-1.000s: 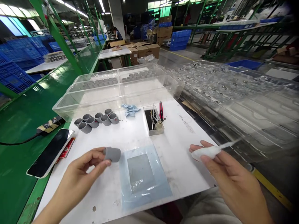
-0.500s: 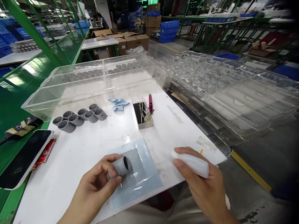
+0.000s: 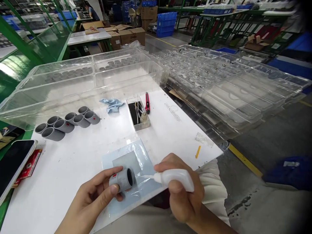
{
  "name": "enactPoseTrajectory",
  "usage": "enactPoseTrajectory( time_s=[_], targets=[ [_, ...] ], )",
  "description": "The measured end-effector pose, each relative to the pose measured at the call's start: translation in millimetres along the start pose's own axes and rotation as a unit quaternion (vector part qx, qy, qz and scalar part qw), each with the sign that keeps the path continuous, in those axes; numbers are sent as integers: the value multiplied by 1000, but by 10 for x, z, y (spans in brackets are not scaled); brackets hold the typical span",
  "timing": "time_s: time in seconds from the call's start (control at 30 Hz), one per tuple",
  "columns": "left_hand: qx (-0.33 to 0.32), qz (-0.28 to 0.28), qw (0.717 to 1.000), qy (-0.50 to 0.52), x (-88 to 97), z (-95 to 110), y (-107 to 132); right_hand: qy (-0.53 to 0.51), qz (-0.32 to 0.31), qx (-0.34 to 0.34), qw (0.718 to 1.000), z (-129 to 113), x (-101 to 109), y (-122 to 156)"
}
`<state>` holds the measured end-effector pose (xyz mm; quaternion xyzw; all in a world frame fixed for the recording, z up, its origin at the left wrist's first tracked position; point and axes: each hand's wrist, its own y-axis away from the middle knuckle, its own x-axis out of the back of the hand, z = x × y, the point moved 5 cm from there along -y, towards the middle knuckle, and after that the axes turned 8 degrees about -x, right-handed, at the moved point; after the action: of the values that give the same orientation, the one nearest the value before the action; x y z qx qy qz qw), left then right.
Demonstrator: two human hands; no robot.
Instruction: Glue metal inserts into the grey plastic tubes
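My left hand grips a short grey tube with a small red mark, its open end turned to the right. In my right hand is a white squeeze bottle with a thin nozzle. The nozzle points left towards the tube's open end, with a gap between them. Below both lies a light blue sheet under clear film, with a grey rectangle in it. Several more grey tubes stand in a group at the left of the white table.
Behind the tubes stand clear plastic trays. A small box with a jar and thin tools sits beside a red cutter. A blue cloth lies nearby. A phone rests at the left edge. Clear trays are stacked right.
My right hand has brought the bottle left, and its nozzle now shows, pointing at the tube. The tube is turned so its red mark faces up. The view has shifted right.
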<state>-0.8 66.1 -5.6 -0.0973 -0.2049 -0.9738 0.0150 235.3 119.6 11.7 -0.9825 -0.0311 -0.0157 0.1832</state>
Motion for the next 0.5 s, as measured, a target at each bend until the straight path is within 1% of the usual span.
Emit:
enactPoseTrajectory(
  time_s=[0.1, 0.17, 0.3, 0.5],
  targets=[
    [6, 4, 1000, -16, 17, -17, -2, 39, -9, 50, 998, -145, -107, -52],
    [5, 9, 1000, -16, 29, -37, -1, 55, -8, 63, 997, -190, -147, -85],
    [5, 12, 1000, -14, 37, -65, -4, 56, 1, 57, 997, -168, -166, -113],
    [9, 18, 1000, -5, 31, -45, -4, 47, 1, 49, 998, -126, -172, -114]
  ],
)
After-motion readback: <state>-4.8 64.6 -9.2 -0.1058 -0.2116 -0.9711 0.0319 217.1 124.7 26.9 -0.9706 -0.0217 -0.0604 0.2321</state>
